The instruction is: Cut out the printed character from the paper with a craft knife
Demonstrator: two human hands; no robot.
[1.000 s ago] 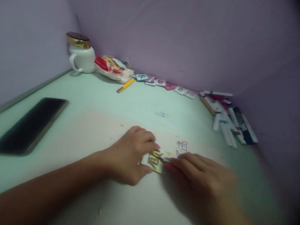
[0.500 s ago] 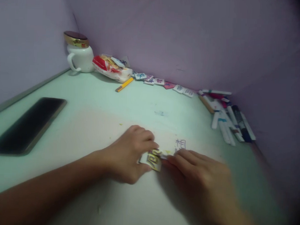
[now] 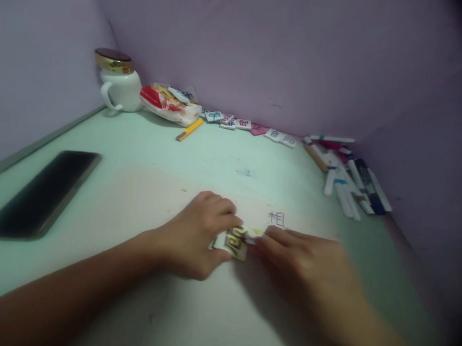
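Observation:
A small pale tile (image 3: 236, 244) with a dark character outlined in yellow lies between my hands at the lower middle. My left hand (image 3: 201, 235) grips it by its top and bottom edges, with the thumb below and fingers above. At the tile's right edge, the pinched fingers of my right hand (image 3: 303, 263) hold something small and pale, mostly hidden, perhaps a blade or pen tip. Beyond my right hand, a purple character (image 3: 277, 219) is written on the pale surface, and a yellow scrap (image 3: 256, 231) lies beside the fingers.
A phone (image 3: 46, 193) lies at the left. Along the back wall stand a white mug (image 3: 123, 91) under a gold-rimmed lid, a red-white packet (image 3: 168, 106), a yellow cutter (image 3: 190, 130) and several character tiles (image 3: 243, 124). Several markers (image 3: 345, 183) are piled at the right.
The whole view has shifted slightly. Both hands keep their hold, and my right hand sits a little further left, showing more of the written character's upper part.

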